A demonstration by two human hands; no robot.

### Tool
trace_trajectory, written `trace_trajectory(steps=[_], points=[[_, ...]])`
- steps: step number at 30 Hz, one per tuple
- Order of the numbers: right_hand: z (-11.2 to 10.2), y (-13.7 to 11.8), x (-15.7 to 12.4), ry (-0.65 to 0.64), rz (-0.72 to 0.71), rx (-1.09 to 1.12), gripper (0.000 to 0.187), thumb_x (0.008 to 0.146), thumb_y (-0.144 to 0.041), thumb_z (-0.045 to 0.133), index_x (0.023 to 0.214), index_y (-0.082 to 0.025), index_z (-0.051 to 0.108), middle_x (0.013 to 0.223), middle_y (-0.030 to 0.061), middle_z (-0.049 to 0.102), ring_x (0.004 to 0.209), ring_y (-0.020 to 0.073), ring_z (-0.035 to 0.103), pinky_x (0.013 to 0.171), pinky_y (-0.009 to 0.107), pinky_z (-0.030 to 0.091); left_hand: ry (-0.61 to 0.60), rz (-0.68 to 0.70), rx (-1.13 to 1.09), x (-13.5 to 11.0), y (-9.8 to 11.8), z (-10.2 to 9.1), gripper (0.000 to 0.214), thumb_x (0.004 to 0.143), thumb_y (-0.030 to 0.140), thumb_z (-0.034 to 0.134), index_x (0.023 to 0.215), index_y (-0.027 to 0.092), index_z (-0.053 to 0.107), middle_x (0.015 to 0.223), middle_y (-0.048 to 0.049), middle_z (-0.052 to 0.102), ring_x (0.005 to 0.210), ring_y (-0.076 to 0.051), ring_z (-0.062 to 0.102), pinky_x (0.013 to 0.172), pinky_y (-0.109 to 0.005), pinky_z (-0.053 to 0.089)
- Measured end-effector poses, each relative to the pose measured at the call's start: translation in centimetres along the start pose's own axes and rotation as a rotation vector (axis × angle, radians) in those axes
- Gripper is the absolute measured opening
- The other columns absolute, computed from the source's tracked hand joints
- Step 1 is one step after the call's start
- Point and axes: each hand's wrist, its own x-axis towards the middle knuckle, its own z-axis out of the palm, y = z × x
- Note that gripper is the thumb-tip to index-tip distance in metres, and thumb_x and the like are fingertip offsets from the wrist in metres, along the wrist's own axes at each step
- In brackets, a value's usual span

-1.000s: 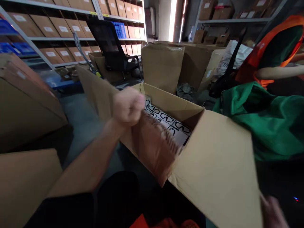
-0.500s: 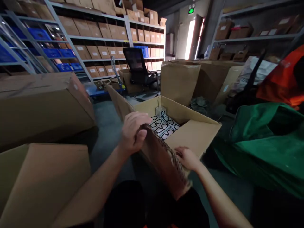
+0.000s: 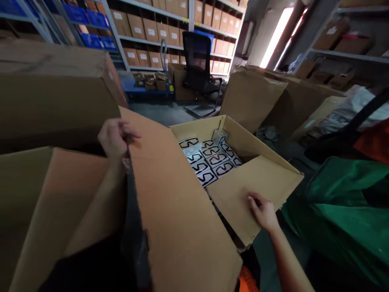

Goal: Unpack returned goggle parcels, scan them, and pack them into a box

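A large open cardboard box (image 3: 197,125) holds rows of white packs (image 3: 209,159) printed with black outlines. Its wide near-left cardboard flap (image 3: 170,186) is folded outward toward me. My left hand (image 3: 115,137) is at that flap's outer edge, fingers curled over the top. Over the shorter near-right flap (image 3: 258,178), my right hand (image 3: 263,211) rests with thumb and forefinger slightly apart and nothing between them. Its other fingers are partly hidden. A clear block-like piece (image 3: 220,135) sits in the box's far corner.
Closed cartons (image 3: 57,97) stand at the left, with an open box (image 3: 69,194) below. A green bag (image 3: 349,207) lies at right. Behind are a black office chair (image 3: 199,61), a blue trolley (image 3: 146,87), more large cartons (image 3: 252,97) and loaded shelves (image 3: 152,38).
The near-left flap has swung from nearly upright to folded outward, my left hand moving left with it. My right hand has shifted right onto the other flap. More packs show.
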Motion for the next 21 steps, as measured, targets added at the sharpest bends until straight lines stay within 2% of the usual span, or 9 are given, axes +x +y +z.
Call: trace_trajectory(steps=[4, 5, 7, 11, 13, 15, 17, 19, 21], points=[[-0.2, 0.3, 0.6, 0.022, 0.112, -0.001, 0.068, 0.090, -0.079, 0.058, 0.112, -0.018, 0.081, 0.107, 0.0136, 0.083, 0.101, 0.0312, 0.079, 0.089, 0.044, 0.066, -0.679, -0.086, 0.317, 1.8, -4.5, -4.0, 0.070, 0.091, 0.081, 0.064, 0.107, 0.013, 0.073, 0.073, -0.0006, 0.074, 0.064, -0.012, 0.065, 0.062, -0.023, 0.049], [-0.2, 0.3, 0.8, 0.024, 0.134, -0.005, 0.071, 0.090, -0.081, 0.058, 0.113, -0.017, 0.081, 0.105, 0.0138, 0.083, 0.098, 0.0307, 0.079, 0.085, 0.042, 0.066, -0.794, -0.092, 0.399, 1.1, -5.2, -4.8, 0.075, 0.088, 0.085, 0.065, 0.107, 0.013, 0.075, 0.075, -0.0012, 0.075, 0.065, -0.013, 0.064, 0.064, -0.024, 0.049], [-0.1, 0.2, 1.0, 0.031, 0.151, -0.029, 0.075, 0.088, -0.083, 0.059, 0.113, -0.016, 0.081, 0.102, 0.0144, 0.083, 0.092, 0.0298, 0.078, 0.079, 0.040, 0.066, -0.905, -0.093, 0.551, -1.2, -6.0, -5.7, 0.076, 0.083, 0.087, 0.067, 0.105, 0.016, 0.077, 0.076, -0.0014, 0.072, 0.068, -0.015, 0.063, 0.071, -0.028, 0.050], [-0.3, -0.1, 0.6, 0.015, 0.163, -0.037, 0.072, 0.086, -0.084, 0.063, 0.110, -0.019, 0.083, 0.105, 0.0134, 0.083, 0.092, 0.0300, 0.079, 0.079, 0.040, 0.066, -0.972, -0.156, 0.711, -7.5, -7.7, -4.2, 0.056, 0.091, 0.071, 0.069, 0.114, 0.020, 0.072, 0.096, -0.0084, 0.073, 0.088, -0.026, 0.067, 0.090, -0.040, 0.050], [-0.6, -0.2, 0.0, 0.017, 0.160, -0.029, 0.069, 0.086, -0.082, 0.063, 0.109, -0.021, 0.083, 0.109, 0.0123, 0.083, 0.099, 0.0312, 0.079, 0.088, 0.042, 0.066, -1.027, -0.296, 0.704, -9.8, -9.4, -2.3, 0.052, 0.094, 0.059, 0.067, 0.127, 0.019, 0.067, 0.107, -0.0121, 0.074, 0.096, -0.029, 0.068, 0.089, -0.039, 0.048], [-0.8, -0.2, -0.8, 0.030, 0.157, -0.032, 0.065, 0.087, -0.080, 0.064, 0.109, -0.022, 0.083, 0.112, 0.0115, 0.083, 0.105, 0.0320, 0.079, 0.095, 0.043, 0.065, -1.053, -0.443, 0.674, -10.5, -11.3, -0.2, 0.050, 0.096, 0.055, 0.063, 0.129, 0.017, 0.065, 0.109, -0.0138, 0.074, 0.096, -0.029, 0.068, 0.085, -0.036, 0.048], [-1.0, -0.3, -1.6, 0.028, 0.168, -0.021, 0.062, 0.087, -0.078, 0.066, 0.109, -0.023, 0.084, 0.113, 0.0111, 0.083, 0.105, 0.0324, 0.079, 0.089, 0.042, 0.067, -0.959, -0.519, 0.709, -9.2, -13.1, 1.8, 0.048, 0.102, 0.056, 0.051, 0.119, 0.015, 0.068, 0.106, -0.0157, 0.075, 0.095, -0.029, 0.067, 0.084, -0.037, 0.047], [-1.1, -0.3, -2.2, 0.024, 0.189, 0.020, 0.059, 0.086, -0.076, 0.068, 0.110, -0.023, 0.084, 0.114, 0.0111, 0.083, 0.103, 0.0327, 0.080, 0.076, 0.039, 0.069, -0.742, -0.493, 0.799, -6.3, -14.4, 3.7, 0.053, 0.108, 0.055, 0.038, 0.112, 0.014, 0.072, 0.110, -0.0185, 0.075, 0.099, -0.030, 0.066, 0.089, -0.039, 0.046], [-1.0, -0.4, -2.4, 0.031, 0.215, 0.063, 0.058, 0.085, -0.075, 0.070, 0.110, -0.024, 0.084, 0.116, 0.0115, 0.082, 0.103, 0.0332, 0.080, 0.065, 0.036, 0.069, -0.566, -0.442, 0.848, -2.7, -15.2, 5.9, 0.054, 0.109, 0.053, 0.037, 0.116, 0.012, 0.073, 0.121, -0.0213, 0.074, 0.109, -0.032, 0.064, 0.095, -0.041, 0.044]])
